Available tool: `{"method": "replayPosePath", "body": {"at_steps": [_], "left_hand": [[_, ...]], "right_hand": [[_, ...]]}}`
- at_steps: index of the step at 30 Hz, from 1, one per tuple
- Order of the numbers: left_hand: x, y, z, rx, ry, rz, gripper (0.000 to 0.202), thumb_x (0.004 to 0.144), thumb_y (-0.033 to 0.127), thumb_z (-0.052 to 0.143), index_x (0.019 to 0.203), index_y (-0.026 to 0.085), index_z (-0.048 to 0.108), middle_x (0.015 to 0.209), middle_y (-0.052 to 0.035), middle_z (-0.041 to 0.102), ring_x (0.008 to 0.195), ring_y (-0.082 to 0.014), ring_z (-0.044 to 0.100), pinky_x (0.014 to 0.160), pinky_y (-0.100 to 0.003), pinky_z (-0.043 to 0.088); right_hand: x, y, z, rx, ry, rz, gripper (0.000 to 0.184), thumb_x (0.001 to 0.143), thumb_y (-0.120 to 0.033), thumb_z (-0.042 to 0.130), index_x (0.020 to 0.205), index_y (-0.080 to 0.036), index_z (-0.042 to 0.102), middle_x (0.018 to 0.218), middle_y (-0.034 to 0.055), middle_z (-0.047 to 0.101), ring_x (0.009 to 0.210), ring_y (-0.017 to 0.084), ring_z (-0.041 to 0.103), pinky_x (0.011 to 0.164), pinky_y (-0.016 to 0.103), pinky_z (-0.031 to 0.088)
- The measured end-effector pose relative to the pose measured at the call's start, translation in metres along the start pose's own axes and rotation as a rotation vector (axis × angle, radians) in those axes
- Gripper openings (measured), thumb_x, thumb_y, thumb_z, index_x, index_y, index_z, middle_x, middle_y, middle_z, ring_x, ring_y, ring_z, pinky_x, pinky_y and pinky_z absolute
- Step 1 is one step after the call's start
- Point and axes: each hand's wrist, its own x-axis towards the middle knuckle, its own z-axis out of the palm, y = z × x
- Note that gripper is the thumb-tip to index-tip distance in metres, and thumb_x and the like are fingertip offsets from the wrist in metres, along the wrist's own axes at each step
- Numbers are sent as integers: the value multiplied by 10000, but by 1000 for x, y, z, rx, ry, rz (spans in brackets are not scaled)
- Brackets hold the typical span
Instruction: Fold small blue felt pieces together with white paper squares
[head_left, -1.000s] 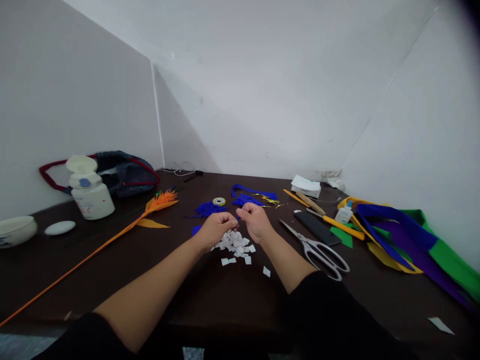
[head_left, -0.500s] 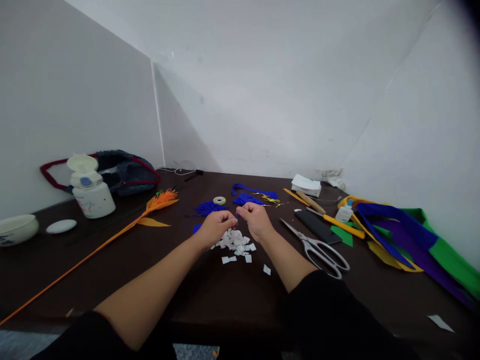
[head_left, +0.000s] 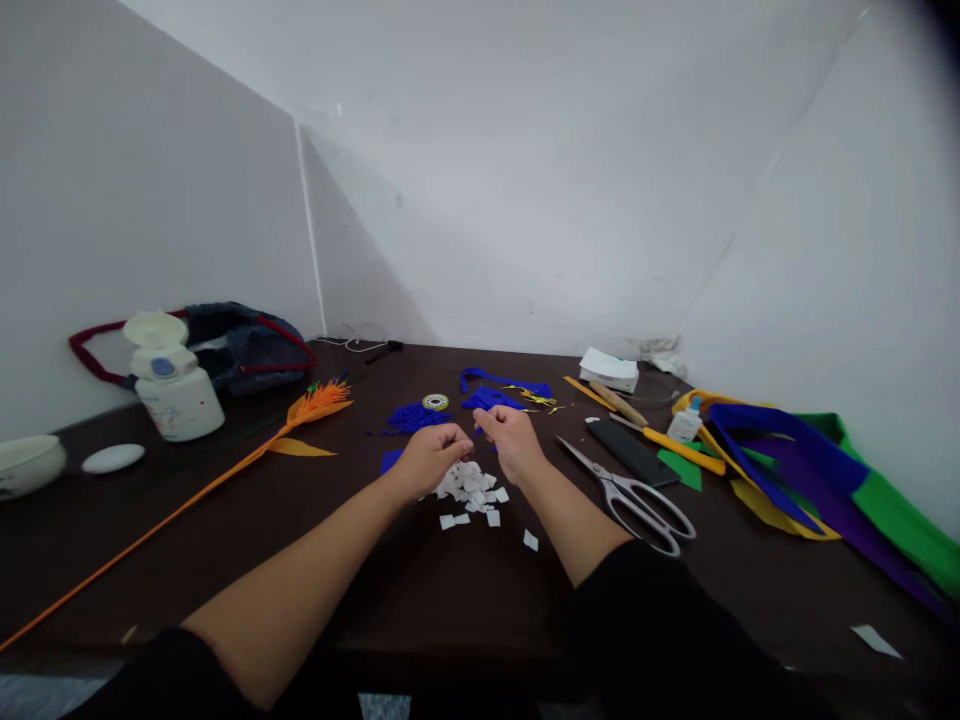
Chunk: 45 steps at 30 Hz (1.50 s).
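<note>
The left hand [head_left: 431,462] and right hand [head_left: 512,445] are held close together over the middle of the dark surface [head_left: 465,590], just apart at the fingertips. The fingers of both are curled in, each thumb near its forefinger; I cannot tell whether they meet or what they grip. A blue bit [head_left: 478,432] shows by the right fingertips, too small to tell if it is held or lies behind.

Below and between the hands is a loose pile of white scraps [head_left: 469,485], a few lying apart on the near side. A blue sheet [head_left: 390,460] lies just left of the left hand, partly hidden by it. Beyond the hands are blue shreds [head_left: 412,418], a tape roll [head_left: 435,402] touching them, and blue strips [head_left: 517,385] with yellow bits [head_left: 538,398].

To the right of the right forearm lie the scissors [head_left: 626,495], blades slightly parted and pointing away, then a black slab [head_left: 634,450], a yellow-handled knife [head_left: 686,450] and an upright glue bottle [head_left: 684,424] near coloured sheets [head_left: 795,470].

On the left lies an orange flower [head_left: 304,412] on a long stem, with a flask [head_left: 180,400], lid up, a bag [head_left: 262,350] behind it, and a bowl [head_left: 31,462] near the edge.
</note>
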Motion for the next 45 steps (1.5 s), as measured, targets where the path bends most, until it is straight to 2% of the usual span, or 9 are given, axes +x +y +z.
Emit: {"method": "replayPosePath", "body": {"at_steps": [2, 8, 14, 18, 32, 36, 41, 43, 45], "left_hand": [[0, 0, 0, 32, 12, -8, 180, 714, 279, 474, 606, 154, 547, 601, 14, 574, 585, -106, 498, 579, -216, 371], [2, 0, 0, 144, 74, 11, 142, 673, 255, 523, 569, 158, 525, 617, 9, 575, 603, -113, 503, 596, -231, 362], [0, 4, 3, 386, 151, 86, 141, 678, 252, 530, 566, 168, 530, 635, 8, 588, 667, -132, 501, 686, -286, 301], [-3, 7, 6, 486, 149, 132, 93, 652, 226, 554, 582, 174, 523, 628, 14, 573, 702, -146, 482, 728, -317, 248], [-1, 4, 10, 547, 247, 7, 186, 623, 256, 567, 519, 164, 444, 550, 19, 487, 633, -143, 443, 724, -329, 233], [-2, 4, 3, 396, 171, 49, 231, 592, 272, 586, 520, 164, 395, 509, 50, 410, 553, -106, 390, 665, -289, 279], [-1, 2, -8, -145, 144, 3, 171, 709, 334, 467, 699, 164, 461, 611, 36, 467, 554, -95, 414, 547, -225, 334], [0, 2, -7, -209, 80, 5, 196, 733, 331, 440, 735, 149, 514, 652, 14, 520, 593, -102, 455, 572, -230, 362], [1, 3, -4, -174, 30, 13, 194, 717, 313, 468, 713, 140, 555, 664, -1, 556, 616, -110, 481, 587, -232, 374]], "right_hand": [[0, 0, -2, -10, -5, 1, 331, 633, -424, 577, 494, -169, 418, 463, -57, 371, 445, 68, 290, 449, 217, 241], [-2, 1, 2, -85, 73, -45, 421, 599, -440, 601, 482, -188, 285, 451, -79, 245, 440, 63, 218, 426, 213, 202], [0, 7, 6, -260, 195, -75, 427, 603, -466, 578, 467, -187, 285, 441, -71, 256, 448, 68, 240, 421, 212, 206], [-2, 6, 8, -331, 223, -96, 406, 618, -469, 552, 458, -186, 308, 432, -66, 286, 446, 73, 262, 428, 216, 219], [-5, 2, 13, -414, 287, -124, 407, 627, -459, 554, 439, -185, 320, 430, -59, 315, 461, 84, 291, 467, 227, 235], [-4, 1, 9, -320, 279, -110, 412, 634, -472, 549, 459, -187, 308, 447, -64, 280, 470, 82, 273, 460, 221, 240], [-6, -3, 8, -217, 214, -121, 411, 637, -468, 553, 470, -186, 304, 464, -66, 277, 469, 76, 267, 460, 216, 253], [-7, -4, 9, -215, 200, -119, 406, 635, -465, 557, 474, -185, 311, 463, -66, 281, 467, 75, 269, 458, 214, 255], [-8, -4, 11, -222, 194, -110, 401, 625, -459, 567, 472, -184, 318, 459, -67, 282, 463, 74, 271, 452, 213, 253]]}}
